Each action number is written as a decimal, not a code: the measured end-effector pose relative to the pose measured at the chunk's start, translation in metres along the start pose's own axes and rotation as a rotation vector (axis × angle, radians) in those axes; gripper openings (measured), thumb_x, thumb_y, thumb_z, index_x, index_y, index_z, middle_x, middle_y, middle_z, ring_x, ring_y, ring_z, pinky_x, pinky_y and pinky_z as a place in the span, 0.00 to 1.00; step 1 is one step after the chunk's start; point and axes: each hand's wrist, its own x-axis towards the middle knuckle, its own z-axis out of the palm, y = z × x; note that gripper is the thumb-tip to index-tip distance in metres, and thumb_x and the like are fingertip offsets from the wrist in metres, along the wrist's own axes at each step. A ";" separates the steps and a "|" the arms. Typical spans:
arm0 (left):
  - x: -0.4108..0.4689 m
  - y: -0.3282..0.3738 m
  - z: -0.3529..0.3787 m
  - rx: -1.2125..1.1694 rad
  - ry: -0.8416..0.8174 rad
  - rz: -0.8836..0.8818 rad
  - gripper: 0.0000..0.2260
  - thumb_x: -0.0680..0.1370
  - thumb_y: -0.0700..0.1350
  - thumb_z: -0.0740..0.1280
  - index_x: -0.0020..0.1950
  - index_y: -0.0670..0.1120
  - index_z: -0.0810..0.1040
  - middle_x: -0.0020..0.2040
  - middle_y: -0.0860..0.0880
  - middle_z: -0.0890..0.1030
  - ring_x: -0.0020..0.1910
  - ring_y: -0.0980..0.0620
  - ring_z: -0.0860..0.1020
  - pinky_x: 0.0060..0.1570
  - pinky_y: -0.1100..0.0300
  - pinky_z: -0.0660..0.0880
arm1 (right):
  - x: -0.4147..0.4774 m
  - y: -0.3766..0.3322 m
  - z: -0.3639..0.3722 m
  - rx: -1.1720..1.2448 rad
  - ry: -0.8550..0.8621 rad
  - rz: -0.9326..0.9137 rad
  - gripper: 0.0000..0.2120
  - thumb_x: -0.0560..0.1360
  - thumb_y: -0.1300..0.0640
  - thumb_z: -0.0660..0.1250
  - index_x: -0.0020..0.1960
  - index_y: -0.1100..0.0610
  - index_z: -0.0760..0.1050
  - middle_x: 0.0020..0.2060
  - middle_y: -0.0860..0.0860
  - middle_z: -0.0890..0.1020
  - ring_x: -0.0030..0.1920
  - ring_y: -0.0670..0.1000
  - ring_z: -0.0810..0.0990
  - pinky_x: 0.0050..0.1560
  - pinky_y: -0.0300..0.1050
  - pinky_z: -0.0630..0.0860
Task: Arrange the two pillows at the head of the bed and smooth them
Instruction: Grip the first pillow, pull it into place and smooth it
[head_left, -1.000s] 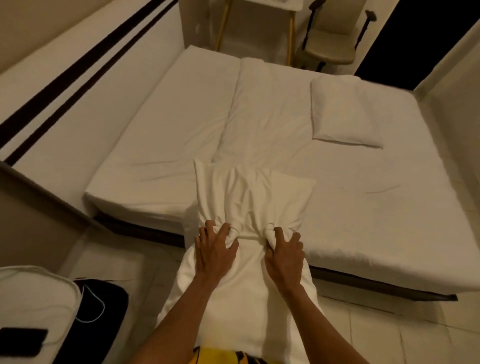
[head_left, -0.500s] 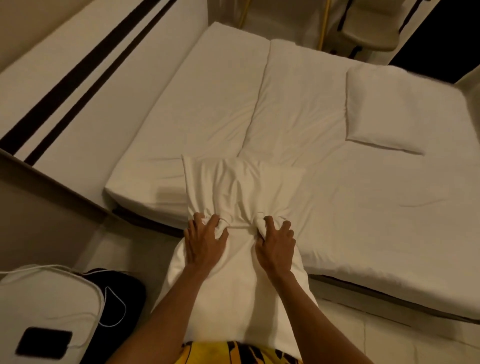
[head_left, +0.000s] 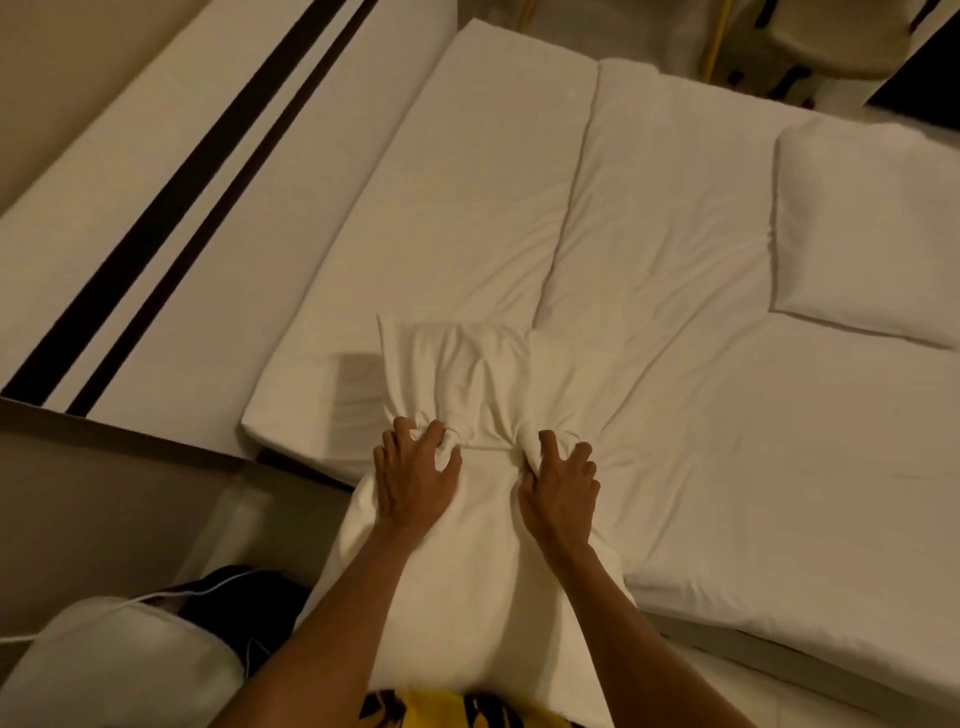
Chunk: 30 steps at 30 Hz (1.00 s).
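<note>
**Two Hands, One Soft Pillow**

The person holds a white pillow (head_left: 483, 519) in front of them, over the near edge of the bed (head_left: 727, 493). The left hand (head_left: 415, 483) and the right hand (head_left: 558, 488) both curl their fingers tight, each pinching a bunch of the soft cloth — probably so it can be carried without slipping. The cloth folds into deep wrinkles between the hands. The second pillow (head_left: 872, 228) lies flat and puffy on the far right of the bed. The headboard (head_left: 156, 208) — pale with two dark stripes — is on the left, so both pillows likely go there.
</note>
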 end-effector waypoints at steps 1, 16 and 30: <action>0.012 -0.003 0.000 0.003 -0.003 0.007 0.14 0.74 0.56 0.63 0.53 0.51 0.78 0.50 0.45 0.73 0.44 0.43 0.73 0.44 0.50 0.70 | 0.008 -0.007 0.001 0.003 0.001 0.000 0.21 0.75 0.56 0.63 0.68 0.51 0.67 0.58 0.61 0.70 0.48 0.63 0.73 0.48 0.57 0.74; 0.323 -0.138 0.035 0.003 0.062 0.130 0.10 0.77 0.55 0.64 0.48 0.49 0.76 0.49 0.46 0.73 0.42 0.44 0.73 0.41 0.49 0.70 | 0.247 -0.201 0.106 0.128 0.123 0.092 0.20 0.76 0.55 0.64 0.67 0.53 0.68 0.58 0.63 0.70 0.49 0.65 0.74 0.48 0.58 0.72; 0.491 -0.302 0.261 0.012 0.422 -0.001 0.17 0.77 0.63 0.63 0.50 0.51 0.79 0.56 0.45 0.77 0.54 0.42 0.75 0.55 0.48 0.67 | 0.424 -0.257 0.390 0.240 0.517 0.183 0.25 0.78 0.39 0.61 0.71 0.50 0.68 0.67 0.62 0.71 0.61 0.64 0.72 0.63 0.61 0.67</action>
